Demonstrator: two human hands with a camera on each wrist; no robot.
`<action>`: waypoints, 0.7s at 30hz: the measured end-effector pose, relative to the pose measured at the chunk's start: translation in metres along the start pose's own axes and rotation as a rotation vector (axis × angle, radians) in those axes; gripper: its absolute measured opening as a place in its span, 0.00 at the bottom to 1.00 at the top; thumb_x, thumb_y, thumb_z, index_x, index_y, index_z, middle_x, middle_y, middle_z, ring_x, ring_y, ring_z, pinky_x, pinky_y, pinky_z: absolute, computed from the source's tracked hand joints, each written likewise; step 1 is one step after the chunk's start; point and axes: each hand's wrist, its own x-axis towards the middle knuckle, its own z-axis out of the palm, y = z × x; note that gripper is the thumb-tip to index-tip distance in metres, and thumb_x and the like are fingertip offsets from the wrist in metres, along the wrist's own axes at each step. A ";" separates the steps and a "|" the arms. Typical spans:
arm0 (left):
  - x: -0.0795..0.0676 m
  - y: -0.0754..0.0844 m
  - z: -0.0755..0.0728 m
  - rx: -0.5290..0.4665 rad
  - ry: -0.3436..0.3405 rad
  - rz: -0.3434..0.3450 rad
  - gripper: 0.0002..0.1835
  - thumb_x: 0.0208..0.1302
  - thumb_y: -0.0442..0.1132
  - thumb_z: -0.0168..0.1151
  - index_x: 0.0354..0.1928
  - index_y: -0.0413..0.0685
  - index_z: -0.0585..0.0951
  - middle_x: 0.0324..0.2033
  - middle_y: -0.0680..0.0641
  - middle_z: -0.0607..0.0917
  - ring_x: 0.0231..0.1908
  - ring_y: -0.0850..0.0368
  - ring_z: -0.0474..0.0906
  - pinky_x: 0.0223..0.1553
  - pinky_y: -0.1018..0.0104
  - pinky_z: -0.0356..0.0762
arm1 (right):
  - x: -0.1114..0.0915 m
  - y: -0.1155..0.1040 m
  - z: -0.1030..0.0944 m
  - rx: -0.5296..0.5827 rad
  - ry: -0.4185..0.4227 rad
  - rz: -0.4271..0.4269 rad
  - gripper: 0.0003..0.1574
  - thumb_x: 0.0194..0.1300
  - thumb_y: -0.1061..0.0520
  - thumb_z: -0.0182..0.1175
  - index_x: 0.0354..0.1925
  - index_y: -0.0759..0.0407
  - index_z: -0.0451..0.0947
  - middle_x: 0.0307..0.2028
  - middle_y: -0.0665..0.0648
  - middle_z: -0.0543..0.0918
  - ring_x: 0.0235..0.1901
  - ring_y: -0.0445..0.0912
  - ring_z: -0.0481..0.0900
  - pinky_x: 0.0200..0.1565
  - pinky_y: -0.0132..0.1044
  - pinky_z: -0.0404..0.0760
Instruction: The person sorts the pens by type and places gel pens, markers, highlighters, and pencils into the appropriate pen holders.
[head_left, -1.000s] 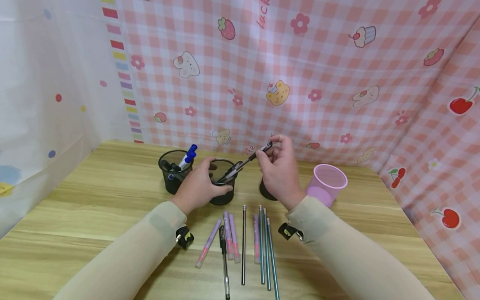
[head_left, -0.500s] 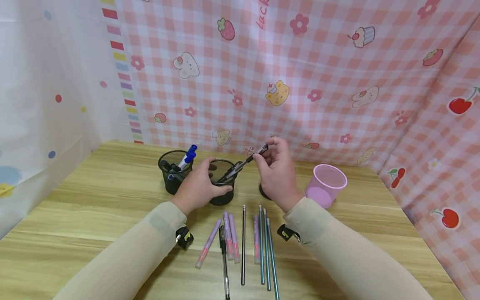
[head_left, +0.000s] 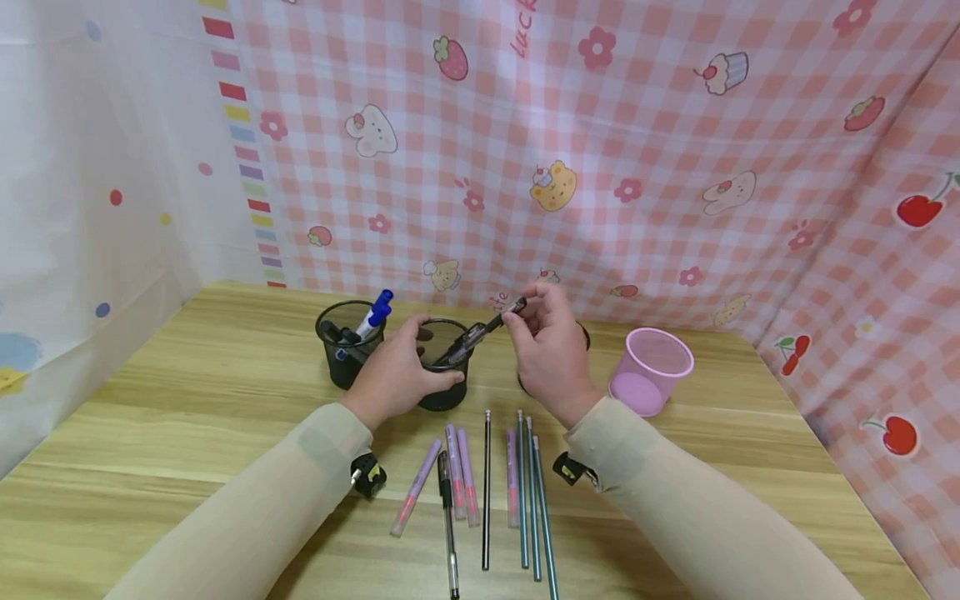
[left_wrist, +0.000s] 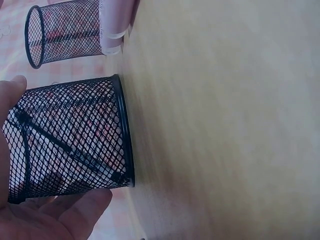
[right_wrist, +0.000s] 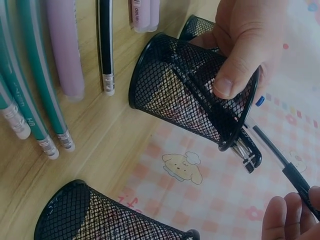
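My left hand [head_left: 401,367] grips a black mesh pen cup [head_left: 442,398] near its rim, thumb on one side and fingers on the other. Inside that cup leans at least one black pen [right_wrist: 248,159], its capped end sticking out over the rim. Between thumb and fingertips, my right hand [head_left: 553,354] pinches a clear-barrelled gel pen [right_wrist: 272,147] by its black end. That pen slants down, its other end at the cup's mouth. In the left wrist view, a dark pen shows through the mesh [left_wrist: 75,150].
Left stands another mesh cup [head_left: 341,362] with blue-capped and black markers. A third mesh cup [right_wrist: 110,215] is partly hidden behind my right hand; a pink cup [head_left: 651,375] stands right. In front lie purple pens [head_left: 417,487], a black gel pen [head_left: 448,525], a black pencil [head_left: 487,492] and teal pencils [head_left: 523,492].
My right hand has moved left and slightly down, bringing the pen further into the cup. The third cup's rim now shows behind it. My left hand keeps its grip on the cup.
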 end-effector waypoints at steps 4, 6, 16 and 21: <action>0.000 0.000 0.000 -0.001 -0.004 -0.004 0.59 0.57 0.62 0.78 0.82 0.45 0.57 0.72 0.39 0.76 0.67 0.39 0.78 0.64 0.43 0.79 | -0.002 0.000 0.001 -0.026 -0.010 0.002 0.14 0.77 0.63 0.61 0.56 0.60 0.71 0.38 0.61 0.85 0.30 0.46 0.76 0.31 0.33 0.74; 0.000 0.000 0.000 -0.001 -0.008 -0.008 0.59 0.57 0.62 0.78 0.82 0.45 0.57 0.72 0.39 0.76 0.67 0.39 0.78 0.65 0.43 0.79 | -0.003 0.000 0.001 -0.030 -0.014 0.004 0.13 0.77 0.62 0.61 0.56 0.60 0.72 0.37 0.60 0.86 0.30 0.46 0.76 0.30 0.32 0.74; 0.000 0.002 -0.001 0.000 -0.010 -0.011 0.59 0.58 0.62 0.78 0.82 0.46 0.56 0.72 0.39 0.76 0.68 0.40 0.77 0.65 0.43 0.79 | -0.005 0.002 0.002 -0.040 -0.043 0.009 0.09 0.77 0.61 0.61 0.52 0.59 0.77 0.37 0.57 0.84 0.30 0.46 0.75 0.29 0.32 0.73; -0.001 0.001 0.000 -0.005 -0.009 -0.007 0.59 0.58 0.62 0.78 0.82 0.46 0.57 0.72 0.39 0.76 0.68 0.40 0.78 0.64 0.43 0.79 | -0.005 0.003 0.003 -0.049 -0.041 -0.002 0.07 0.77 0.60 0.61 0.51 0.60 0.79 0.38 0.59 0.85 0.30 0.46 0.76 0.29 0.32 0.74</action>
